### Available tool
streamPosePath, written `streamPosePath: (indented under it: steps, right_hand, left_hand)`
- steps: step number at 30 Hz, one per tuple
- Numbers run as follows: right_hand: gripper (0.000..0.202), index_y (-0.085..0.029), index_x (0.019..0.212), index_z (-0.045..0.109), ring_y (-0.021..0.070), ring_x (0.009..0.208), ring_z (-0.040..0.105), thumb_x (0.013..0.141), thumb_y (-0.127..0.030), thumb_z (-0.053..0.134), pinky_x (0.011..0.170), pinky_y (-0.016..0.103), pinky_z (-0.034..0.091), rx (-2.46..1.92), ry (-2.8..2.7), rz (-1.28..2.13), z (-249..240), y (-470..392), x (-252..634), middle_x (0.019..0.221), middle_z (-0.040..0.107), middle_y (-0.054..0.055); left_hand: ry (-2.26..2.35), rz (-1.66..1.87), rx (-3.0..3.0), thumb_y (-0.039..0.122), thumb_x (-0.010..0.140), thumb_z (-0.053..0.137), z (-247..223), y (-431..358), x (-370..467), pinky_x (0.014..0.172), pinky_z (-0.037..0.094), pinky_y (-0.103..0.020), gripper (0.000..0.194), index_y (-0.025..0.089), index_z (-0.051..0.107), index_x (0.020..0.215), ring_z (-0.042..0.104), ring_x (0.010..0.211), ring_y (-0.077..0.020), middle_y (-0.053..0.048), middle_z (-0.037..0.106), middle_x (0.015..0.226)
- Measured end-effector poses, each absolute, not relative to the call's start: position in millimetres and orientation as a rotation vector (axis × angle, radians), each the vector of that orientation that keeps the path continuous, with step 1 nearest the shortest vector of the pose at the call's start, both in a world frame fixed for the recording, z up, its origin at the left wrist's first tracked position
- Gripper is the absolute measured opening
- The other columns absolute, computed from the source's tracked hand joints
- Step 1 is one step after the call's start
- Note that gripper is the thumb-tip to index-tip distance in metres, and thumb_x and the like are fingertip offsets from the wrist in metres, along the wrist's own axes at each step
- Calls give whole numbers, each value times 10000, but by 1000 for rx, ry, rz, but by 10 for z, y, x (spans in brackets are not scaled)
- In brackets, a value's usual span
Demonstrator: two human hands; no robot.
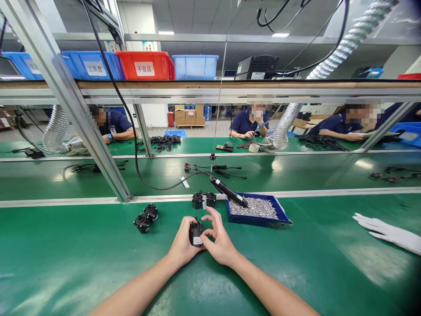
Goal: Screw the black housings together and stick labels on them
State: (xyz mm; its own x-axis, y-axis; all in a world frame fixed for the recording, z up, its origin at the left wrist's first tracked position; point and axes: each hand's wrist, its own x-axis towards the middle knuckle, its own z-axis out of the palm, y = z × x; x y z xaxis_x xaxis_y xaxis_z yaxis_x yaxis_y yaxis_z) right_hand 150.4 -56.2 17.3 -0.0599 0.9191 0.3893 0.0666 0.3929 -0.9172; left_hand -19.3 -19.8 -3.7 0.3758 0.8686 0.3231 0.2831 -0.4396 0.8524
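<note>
My left hand (184,242) is wrapped around a small black cylindrical housing (196,230) with a white label low on its side, held above the green bench. My right hand (219,239) meets it from the right. Its thumb and a fingertip come together at the label's edge, while its other fingers are raised and apart; anything between the fingertips is hidden. Just beyond my hands stands a pair of similar black housings (198,200). Another pair of black housings (144,223) is to the left.
Behind my right hand a blue tray (279,221) holds many small screws, with a corded black electric screwdriver (228,192) resting on it. A white glove (388,230) lies at right. Metal posts (74,98) and a rail border the bench. Co-workers (246,123) sit opposite.
</note>
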Motion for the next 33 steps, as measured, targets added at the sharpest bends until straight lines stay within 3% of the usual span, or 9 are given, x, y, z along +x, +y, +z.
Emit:
streamPosePath:
  steps: [8,11,14,17,19,22,27,29,33]
  right_hand:
    - [789,-429,1612,335,279,1359,535,941,-111,601,894,418,673,-919,-1773,599,137,-553,1619,1648,274,108]
    - [938,-410,1639,271,312,1378,511,869,-167,749,975,486,649,-1020,-1747,528,143,-516,1645,1652,272,119]
    - [1140,-365,1652,211,337,1389,493,730,-174,854,971,483,654,-1090,-1744,620,126,-510,1595,1665,218,142]
    - [1087,-342,1643,203,319,1376,519,752,-146,795,973,471,657,-1127,-1738,693,73,-520,1538,1652,234,156]
    - [1040,-348,1646,184,310,1385,526,795,-125,739,1059,516,616,-1145,-1739,677,26,-507,1543,1657,217,158]
    - [1080,-354,1665,107,343,1454,485,812,-108,723,1192,607,498,-1128,-1781,674,-35,-455,1606,1679,136,176]
    - [1092,-378,1671,22,383,1584,324,855,-109,697,1240,655,422,-1033,-1847,806,-55,-377,1728,1709,77,174]
    - [1083,-384,1674,36,383,1593,298,858,-119,698,1217,644,463,-1013,-1879,826,-55,-383,1792,1717,73,162]
    - [944,-422,1680,129,405,1536,392,899,-211,615,1136,675,546,-1054,-1855,662,-72,-421,1958,1697,196,122]
  left_hand:
    - [949,1083,1876,271,746,833,-79,-176,-218,858,497,-356,590,263,440,1186,556,964,-198,-32,538,1174]
    - [948,1136,1854,242,705,858,-92,-187,-203,820,505,-344,641,272,431,1181,558,932,-191,-32,539,1179]
    - [857,1161,2011,106,764,710,-99,-226,-182,937,519,-384,504,274,469,1174,585,1073,-217,-53,525,1229]
    - [795,1107,2120,70,824,629,-87,-245,-194,981,544,-411,476,280,479,1224,613,1130,-224,-79,520,1290]
    - [795,1067,2198,139,803,761,-66,-238,-223,1022,555,-453,565,282,470,1266,611,1202,-266,-107,515,1360]
    - [784,1009,2393,402,664,988,-27,-232,-260,1106,520,-553,800,289,505,1292,552,1335,-361,-147,508,1470]
    - [762,968,2620,648,731,877,31,-245,-234,1204,381,-686,656,268,601,1190,566,1330,-372,-159,593,1389]
    - [805,953,2665,597,797,850,40,-224,-213,1195,370,-698,530,261,620,1136,588,1297,-356,-156,616,1353]
    - [1152,1009,2612,194,917,723,-11,-129,-167,1120,405,-689,196,270,636,1075,607,1219,-330,-131,649,1324]
